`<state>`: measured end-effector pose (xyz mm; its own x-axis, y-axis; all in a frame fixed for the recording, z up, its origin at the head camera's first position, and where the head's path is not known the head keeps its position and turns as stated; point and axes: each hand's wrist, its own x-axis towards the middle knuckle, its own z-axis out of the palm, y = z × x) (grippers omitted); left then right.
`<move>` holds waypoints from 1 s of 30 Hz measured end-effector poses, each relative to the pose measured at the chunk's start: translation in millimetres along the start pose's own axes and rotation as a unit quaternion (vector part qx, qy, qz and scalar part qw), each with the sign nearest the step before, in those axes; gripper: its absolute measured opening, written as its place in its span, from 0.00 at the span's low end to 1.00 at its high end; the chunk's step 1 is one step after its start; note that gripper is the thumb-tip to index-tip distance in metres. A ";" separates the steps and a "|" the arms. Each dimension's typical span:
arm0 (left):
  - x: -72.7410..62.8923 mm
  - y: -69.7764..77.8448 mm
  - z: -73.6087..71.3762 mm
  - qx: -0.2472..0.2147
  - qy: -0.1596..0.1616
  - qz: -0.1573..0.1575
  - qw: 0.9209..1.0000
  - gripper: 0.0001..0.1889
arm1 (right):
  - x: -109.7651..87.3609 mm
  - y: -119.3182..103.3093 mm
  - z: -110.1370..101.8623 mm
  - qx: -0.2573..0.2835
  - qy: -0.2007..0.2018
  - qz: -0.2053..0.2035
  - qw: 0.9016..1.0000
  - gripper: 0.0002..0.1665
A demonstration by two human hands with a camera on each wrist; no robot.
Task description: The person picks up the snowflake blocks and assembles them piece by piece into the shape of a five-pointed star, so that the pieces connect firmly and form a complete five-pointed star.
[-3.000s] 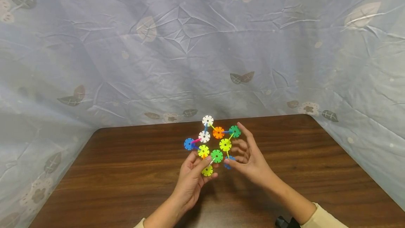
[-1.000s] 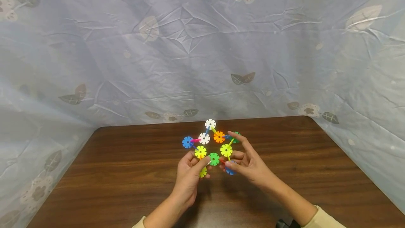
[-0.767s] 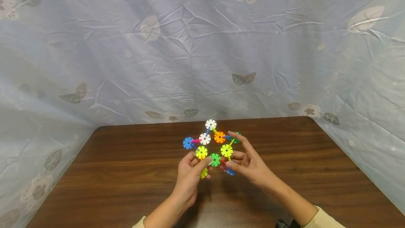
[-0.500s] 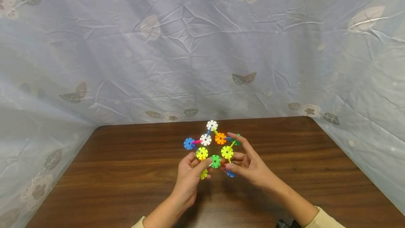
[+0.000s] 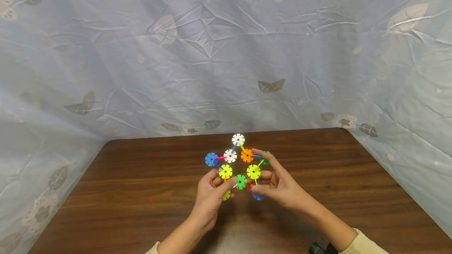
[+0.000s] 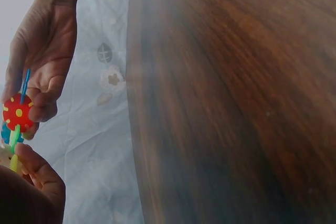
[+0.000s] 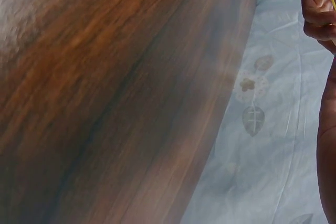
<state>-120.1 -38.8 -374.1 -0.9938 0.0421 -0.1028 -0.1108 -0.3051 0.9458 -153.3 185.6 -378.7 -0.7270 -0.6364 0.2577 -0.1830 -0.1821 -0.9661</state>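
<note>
Both hands hold a star-shaped ring of notched plastic discs, joined by edge-on discs, above the table. A white disc [image 5: 238, 140] tops the ring, a blue disc [image 5: 211, 159] marks its left point, and a green disc [image 5: 241, 182] is low in the middle. My left hand [image 5: 210, 195] pinches the lower left, thumb beside the green disc, partly covering a yellow disc [image 5: 226, 195]. My right hand [image 5: 282, 185] grips the lower right near another blue disc [image 5: 258, 196]; its index finger reaches past the orange disc [image 5: 246, 155]. The left wrist view shows a reddish disc [image 6: 18, 113] between fingers.
Beneath the hands lies a dark brown wooden table [image 5: 141, 191]. A pale grey-blue curtain [image 5: 226, 62] with leaf and flower prints surrounds its back and sides. A small black object [image 5: 319, 248] sits by the right sleeve at the bottom edge.
The ring has turned slightly clockwise, its top white disc moving right and a little nearer. My right index finger has bent inward over the green disc at the right. Both hands keep their hold.
</note>
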 end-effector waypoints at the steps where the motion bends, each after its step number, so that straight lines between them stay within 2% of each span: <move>1: -0.2 0.2 -0.5 0.001 -0.002 0.000 1.000 0.11 | -0.1 -0.3 0.0 0.001 -0.002 0.001 1.000 0.54; 8: -1.8 1.7 -4.6 0.015 -0.023 -0.010 1.000 0.13 | -0.7 -1.0 -0.8 0.004 -0.021 -0.007 1.000 0.57; 17: -1.8 1.9 -6.7 0.028 -0.034 -0.017 0.999 0.13 | -1.9 0.1 -0.7 -0.018 -0.040 -0.033 0.998 0.57; 22: -1.1 3.2 -7.9 0.040 -0.038 -0.021 0.998 0.15 | -2.2 0.3 -0.2 -0.025 -0.042 -0.034 0.998 0.57; 30: -0.7 1.8 -11.3 0.034 -0.051 -0.002 0.998 0.19 | -1.6 1.5 3.0 -0.053 -0.016 -0.057 0.997 0.58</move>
<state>-119.7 -50.2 -375.8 -0.9868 0.1416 -0.0786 -0.1111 -0.2389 0.9647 -150.5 184.1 -380.4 -0.6760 -0.6402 0.3651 -0.3337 -0.1758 -0.9261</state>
